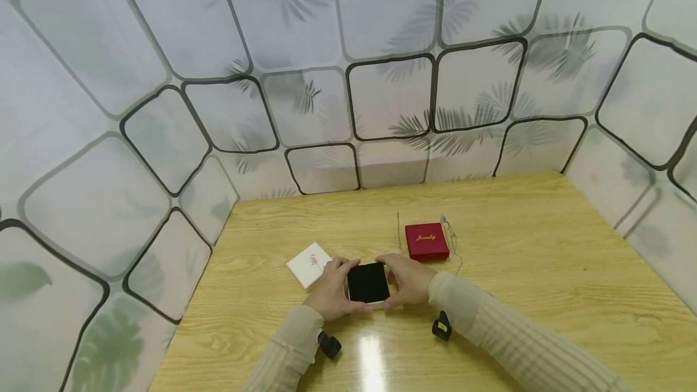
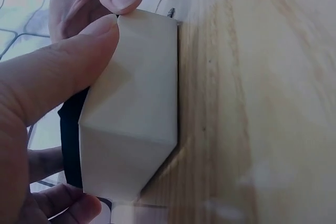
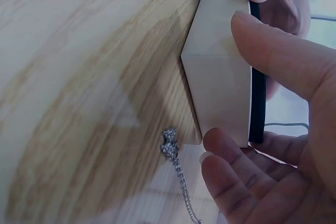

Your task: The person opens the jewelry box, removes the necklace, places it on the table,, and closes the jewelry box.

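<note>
A small white box with a black pad in its top stands on the wooden table between both hands. My left hand grips its left side, thumb at the near edge and fingers at the far edge. From the right, my right hand holds it the same way. In both wrist views the black pad stands slightly above the rim of the white box. The thumbs lie on the near wall. Close to the right fingers, a silver chain with a sparkling pendant lies on the table.
Left of the hands lies a white lid with a pink flower print. A red jewelry box sits behind the right hand, a thin chain to its left and a necklace to its right. Patterned cloth walls enclose the table.
</note>
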`<state>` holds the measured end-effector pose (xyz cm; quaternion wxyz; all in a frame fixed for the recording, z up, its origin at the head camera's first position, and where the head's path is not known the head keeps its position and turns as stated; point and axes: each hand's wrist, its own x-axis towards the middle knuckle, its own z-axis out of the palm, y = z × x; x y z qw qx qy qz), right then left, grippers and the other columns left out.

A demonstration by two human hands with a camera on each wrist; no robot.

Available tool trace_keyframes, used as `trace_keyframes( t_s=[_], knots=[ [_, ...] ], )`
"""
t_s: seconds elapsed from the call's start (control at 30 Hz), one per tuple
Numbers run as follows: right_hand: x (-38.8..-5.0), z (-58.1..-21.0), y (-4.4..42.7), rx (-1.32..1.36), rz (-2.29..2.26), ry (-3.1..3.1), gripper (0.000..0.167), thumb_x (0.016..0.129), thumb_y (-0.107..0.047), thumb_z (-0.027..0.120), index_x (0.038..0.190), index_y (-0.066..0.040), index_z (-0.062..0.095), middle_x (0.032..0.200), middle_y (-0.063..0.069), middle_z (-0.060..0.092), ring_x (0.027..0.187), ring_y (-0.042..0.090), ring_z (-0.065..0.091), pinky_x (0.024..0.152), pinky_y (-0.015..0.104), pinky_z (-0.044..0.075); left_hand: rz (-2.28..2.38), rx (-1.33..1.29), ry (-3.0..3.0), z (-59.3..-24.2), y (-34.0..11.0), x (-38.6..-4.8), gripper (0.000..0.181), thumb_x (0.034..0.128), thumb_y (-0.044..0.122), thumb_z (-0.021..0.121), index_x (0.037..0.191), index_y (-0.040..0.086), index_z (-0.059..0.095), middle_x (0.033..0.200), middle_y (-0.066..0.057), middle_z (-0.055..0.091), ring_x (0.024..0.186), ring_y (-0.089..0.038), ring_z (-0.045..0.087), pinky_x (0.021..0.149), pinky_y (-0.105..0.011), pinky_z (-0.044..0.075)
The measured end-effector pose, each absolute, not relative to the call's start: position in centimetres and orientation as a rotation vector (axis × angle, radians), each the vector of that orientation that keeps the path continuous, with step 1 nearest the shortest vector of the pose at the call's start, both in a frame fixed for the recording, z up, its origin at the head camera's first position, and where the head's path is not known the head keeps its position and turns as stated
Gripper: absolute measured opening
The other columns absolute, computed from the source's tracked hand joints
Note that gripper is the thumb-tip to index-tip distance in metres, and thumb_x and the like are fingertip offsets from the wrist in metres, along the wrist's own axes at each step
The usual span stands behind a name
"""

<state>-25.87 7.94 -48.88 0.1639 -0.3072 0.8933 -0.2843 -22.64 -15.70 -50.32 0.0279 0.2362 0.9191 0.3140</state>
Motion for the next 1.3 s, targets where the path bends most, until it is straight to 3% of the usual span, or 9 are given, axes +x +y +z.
trace_keyframes(
  t_s=[0.37, 0.9, 1.3],
  knots=[
    [-26.03, -49.1, 8.09, -0.914, -0.785, 2.544, 0.098, 0.071, -0.05, 0.082, 0.146, -0.005, 0.036, 0.134, 0.004, 0.047, 0.1, 0.013, 0.054, 0.092, 0.037, 0.047, 0.938, 0.7, 2.838, -50.3, -15.69, -22.59, 0.104, 0.0661, 0.053, 0.082, 0.146, 0.003, 0.039, 0.133, -0.01, 0.042, 0.12, -0.027, 0.04, 0.097, -0.044, 0.043],
    [-25.97, -48.88, 7.98, -0.908, -0.765, 2.545, 0.097, 0.072, -0.048, 0.082, 0.145, -0.003, 0.037, 0.138, 0.007, 0.045, 0.104, 0.016, 0.053, 0.098, 0.042, 0.045, 0.871, 0.709, 2.87, -50.18, -15.84, -22.43, 0.105, 0.0678, 0.057, 0.079, 0.145, -0.001, 0.038, 0.131, -0.009, 0.044, 0.116, -0.024, 0.043, 0.093, -0.041, 0.046],
    [-25.78, -48.63, 7.88, -0.914, -0.707, 2.569, 0.1, 0.071, -0.047, 0.083, 0.147, -0.002, 0.035, 0.14, 0.01, 0.043, 0.121, 0.024, 0.049, 0.103, 0.045, 0.04, 0.865, 0.701, 2.857, -50.4, -16.01, -22.56, 0.106, 0.0676, 0.058, 0.078, 0.147, 0.002, 0.036, 0.133, -0.01, 0.043, 0.119, -0.025, 0.042, 0.095, -0.042, 0.045]
  ],
)
